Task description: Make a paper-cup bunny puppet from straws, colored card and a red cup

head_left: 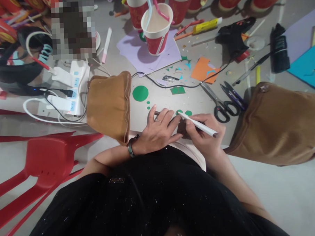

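Observation:
My right hand [209, 135] grips a white marker [199, 125] with a dark end. Its tip touches a small green paper circle [178, 112] on the table. My left hand [160, 130] lies on the table with fingers spread, its index fingertip close to that circle. A short dark stick-like thing [156, 113] shows between its fingers; the rest of it is hidden. Beside the marker tip lies another small green circle [188, 113]. Further left are a large green paper circle [140, 93] and tiny green dots [148, 102].
Scissors [219, 103] and a black cable [166, 86] lie beyond my hands. Brown fabric pads [107, 108] flank them. Behind stand a red-and-white paper cup [156, 39], a hot glue gun [233, 38] and orange paper [203, 70]. A power strip [78, 88] sits left, above a red chair [48, 155].

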The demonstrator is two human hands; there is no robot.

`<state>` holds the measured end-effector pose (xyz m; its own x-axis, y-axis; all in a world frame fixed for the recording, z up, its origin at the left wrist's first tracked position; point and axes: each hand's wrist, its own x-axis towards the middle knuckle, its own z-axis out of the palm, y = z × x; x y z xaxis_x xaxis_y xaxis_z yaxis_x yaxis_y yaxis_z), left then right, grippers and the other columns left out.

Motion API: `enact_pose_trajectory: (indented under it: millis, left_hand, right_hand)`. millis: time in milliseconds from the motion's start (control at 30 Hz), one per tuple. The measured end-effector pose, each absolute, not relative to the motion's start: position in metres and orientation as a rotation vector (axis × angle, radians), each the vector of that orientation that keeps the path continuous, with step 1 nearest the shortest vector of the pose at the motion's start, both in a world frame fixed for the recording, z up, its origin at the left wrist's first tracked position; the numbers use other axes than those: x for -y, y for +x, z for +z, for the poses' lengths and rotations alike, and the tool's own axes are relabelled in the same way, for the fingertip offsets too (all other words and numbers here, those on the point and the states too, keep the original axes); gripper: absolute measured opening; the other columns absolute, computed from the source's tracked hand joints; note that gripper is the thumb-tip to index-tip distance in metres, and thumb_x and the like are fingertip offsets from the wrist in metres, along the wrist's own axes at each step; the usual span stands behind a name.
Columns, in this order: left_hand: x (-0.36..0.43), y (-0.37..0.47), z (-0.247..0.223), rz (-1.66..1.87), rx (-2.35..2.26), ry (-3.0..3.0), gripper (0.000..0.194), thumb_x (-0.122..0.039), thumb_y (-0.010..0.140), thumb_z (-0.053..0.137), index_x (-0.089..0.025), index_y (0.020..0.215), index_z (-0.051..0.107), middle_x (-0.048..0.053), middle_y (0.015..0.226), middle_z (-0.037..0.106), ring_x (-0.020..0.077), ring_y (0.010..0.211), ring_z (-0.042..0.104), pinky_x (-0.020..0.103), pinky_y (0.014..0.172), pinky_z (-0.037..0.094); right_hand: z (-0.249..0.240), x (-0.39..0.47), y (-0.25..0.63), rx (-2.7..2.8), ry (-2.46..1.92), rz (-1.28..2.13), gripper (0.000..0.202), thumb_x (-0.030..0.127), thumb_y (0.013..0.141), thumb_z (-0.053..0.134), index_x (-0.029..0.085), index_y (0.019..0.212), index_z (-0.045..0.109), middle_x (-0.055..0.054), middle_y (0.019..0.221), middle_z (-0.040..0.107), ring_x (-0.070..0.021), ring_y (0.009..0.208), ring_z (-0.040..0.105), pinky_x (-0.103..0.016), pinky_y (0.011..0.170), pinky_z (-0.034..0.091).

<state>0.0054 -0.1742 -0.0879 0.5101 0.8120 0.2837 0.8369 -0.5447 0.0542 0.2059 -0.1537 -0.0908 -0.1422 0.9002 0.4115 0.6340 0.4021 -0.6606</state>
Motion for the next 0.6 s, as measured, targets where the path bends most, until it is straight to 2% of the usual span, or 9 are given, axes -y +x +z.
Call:
enact_pose_trajectory:
  millis: [200,600]
  left_hand:
    - [0.1729,0.0059,-0.0870,-0.450,1.397,-2.597,0.056,-0.056,0.108,0.046,-0.013,0.139,0.063,0.014,0.137,0.067,0.0290,0.136,0.059,0.060,0.138,0.020]
    - [0.1734,0.0062,-0.0891,-0.448,1.399,-2.598,0.056,-0.057,0.108,0.046,-0.013,0.139,0.063,0.015,0.137,0.068,0.0300,0.137,0.059,0.061,0.137,0.022]
  right_hand:
    - [-0.0923,0.1543,0.2046,1.849,-1.310,0.372,0.009,0.032,0.096,0.071,0.023,0.098,0.070,-0.002,0.081,0.077,-0.0152,0.059,0.070,-0.028,0.054,0.054]
    - [-0.0937,0.1553,0.2057,1.835,-1.357,0.344,0.014,0.037,0.097,0.069,0.024,0.095,0.069,-0.003,0.081,0.077,-0.0158,0.058,0.069,-0.029,0.053,0.054]
